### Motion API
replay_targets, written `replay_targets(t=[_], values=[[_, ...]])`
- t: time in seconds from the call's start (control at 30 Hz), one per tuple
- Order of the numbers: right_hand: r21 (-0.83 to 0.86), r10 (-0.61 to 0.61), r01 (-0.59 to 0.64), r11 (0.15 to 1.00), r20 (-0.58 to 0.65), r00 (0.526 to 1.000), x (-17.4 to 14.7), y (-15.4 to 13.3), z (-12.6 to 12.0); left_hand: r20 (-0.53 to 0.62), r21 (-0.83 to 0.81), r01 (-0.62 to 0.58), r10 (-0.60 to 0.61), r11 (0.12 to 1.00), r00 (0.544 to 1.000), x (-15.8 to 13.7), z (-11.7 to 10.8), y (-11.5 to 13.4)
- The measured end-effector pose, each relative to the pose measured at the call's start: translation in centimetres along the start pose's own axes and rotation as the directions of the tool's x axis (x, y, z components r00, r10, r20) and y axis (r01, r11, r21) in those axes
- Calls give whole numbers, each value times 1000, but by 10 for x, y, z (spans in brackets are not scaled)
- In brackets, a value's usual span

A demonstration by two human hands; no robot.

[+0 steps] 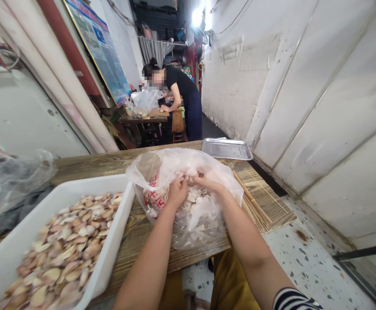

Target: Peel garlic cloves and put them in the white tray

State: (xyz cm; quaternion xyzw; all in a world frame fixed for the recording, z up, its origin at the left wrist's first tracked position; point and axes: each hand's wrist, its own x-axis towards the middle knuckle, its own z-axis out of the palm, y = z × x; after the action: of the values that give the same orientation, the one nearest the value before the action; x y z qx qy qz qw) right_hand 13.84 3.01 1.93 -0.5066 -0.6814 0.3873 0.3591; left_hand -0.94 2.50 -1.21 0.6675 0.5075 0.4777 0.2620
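Note:
A clear plastic bag (pixel 204 239) stands open on the wooden table in front of me, with pale, thin, flaky pieces (pixel 196 200) inside that look like garlic skins or mushrooms. Both hands reach into its mouth and meet near its far side. My left hand (pixel 177 191) is closed, with the fingertips pinched together. Close beside it, my right hand (pixel 209 182) is also closed, its fingers partly covered by the bag's film. What lies between the fingertips is too small to make out. Red printing (pixel 155 196) shows on the bag's left side.
On the left, a white plastic tub (pixel 123 206) holds many garlic cloves (pixel 75 241). Thin wooden skewers (pixel 255 206) lie right of the bag. A metal tray (pixel 226 149) sits at the table's far edge. A person (pixel 183 90) bends over another table behind. Crumpled plastic (pixel 20 176) lies far left.

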Motion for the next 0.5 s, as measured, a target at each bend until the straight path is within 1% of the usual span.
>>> replay_targets(t=[0.1,0.17,0.23,0.3,0.33,0.37,0.4,0.5], values=[[45,92,-97,994,97,991,0,-4,3,72,-26,-51,52,998,996,0,-2,-1],[23,167,-172,985,126,978,0,-6,6,108,-46,-44,49,998,993,1,-4,0],[-88,181,-175,981,63,982,-1,-7,9,122,-69,-23,32,997,992,1,-5,1],[-211,128,-129,969,-15,992,-1,-8,11,118,-98,-10,21,995,993,1,-6,2],[-238,102,-107,965,-35,994,-2,-8,11,109,-116,-6,19,993,994,1,-6,3],[-226,84,-88,970,-27,996,-2,-8,11,101,-134,0,14,991,995,1,-7,3],[-175,75,-73,982,8,997,-3,-9,10,96,-149,14,1,989,995,1,-7,3],[86,62,-75,993,141,988,-4,-10,7,71,-192,74,-61,979,996,1,-8,1]])
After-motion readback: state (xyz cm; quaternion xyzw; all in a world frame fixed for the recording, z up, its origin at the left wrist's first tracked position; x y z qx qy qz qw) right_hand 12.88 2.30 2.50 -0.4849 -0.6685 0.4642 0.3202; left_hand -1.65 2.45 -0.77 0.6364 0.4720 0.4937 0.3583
